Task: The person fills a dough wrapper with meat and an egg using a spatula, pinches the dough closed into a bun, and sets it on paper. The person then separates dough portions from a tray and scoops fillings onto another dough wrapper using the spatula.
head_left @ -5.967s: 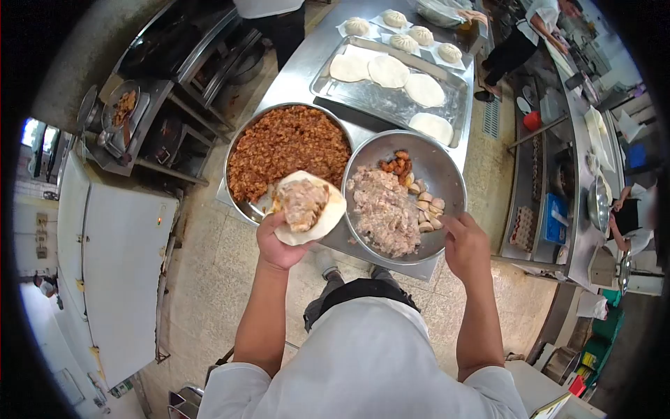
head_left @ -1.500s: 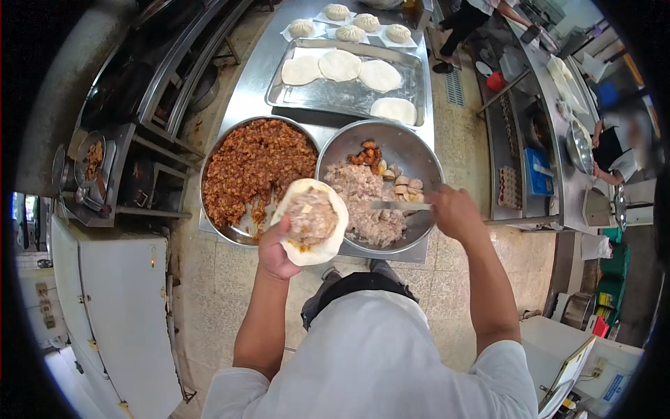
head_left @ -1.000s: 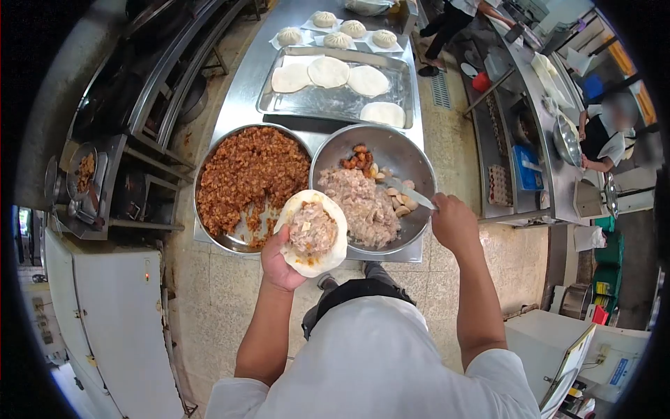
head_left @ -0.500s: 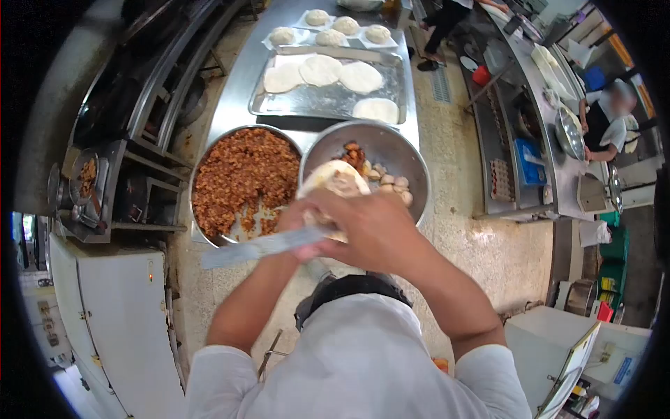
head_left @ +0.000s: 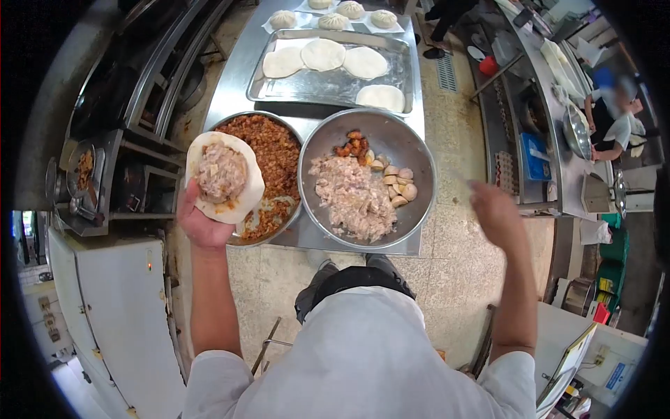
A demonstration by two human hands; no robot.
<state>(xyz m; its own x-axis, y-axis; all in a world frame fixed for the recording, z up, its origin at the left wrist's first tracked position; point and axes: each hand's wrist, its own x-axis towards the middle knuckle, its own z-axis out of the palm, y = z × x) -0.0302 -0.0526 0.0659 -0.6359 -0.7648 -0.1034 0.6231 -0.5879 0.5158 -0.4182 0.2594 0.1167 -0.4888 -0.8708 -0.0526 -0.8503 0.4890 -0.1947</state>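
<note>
On the palm of my left hand (head_left: pixel 206 222) rests a round dough wrapper (head_left: pixel 252 176), held up over the left side of the bowl of red-brown filling (head_left: pixel 262 150). A mound of pale minced meat (head_left: pixel 222 173) with a few orange bits sits in the wrapper's middle. My right hand (head_left: pixel 499 215) is out to the right, past the steel bowl (head_left: pixel 426 160), fingers closed round a flat metal spatula (head_left: pixel 460 177), blurred and nearly edge-on. Inside that steel bowl are pale minced meat (head_left: pixel 352 199), round pale brown pieces (head_left: pixel 399 187) and dark orange pieces (head_left: pixel 354 145).
Behind the bowls, a metal tray (head_left: pixel 314 89) carries several flat dough rounds (head_left: pixel 323 54). Several pleated buns (head_left: pixel 332 21) sit on papers at the table's far end. A co-worker (head_left: pixel 614 126) stands at the right counter with a metal bowl (head_left: pixel 576 133).
My hands have come apart from above the steel bowl. My left hand moved left with the filled wrapper; my right hand swung right with the spatula, leaving the minced meat in the bowl visible.
</note>
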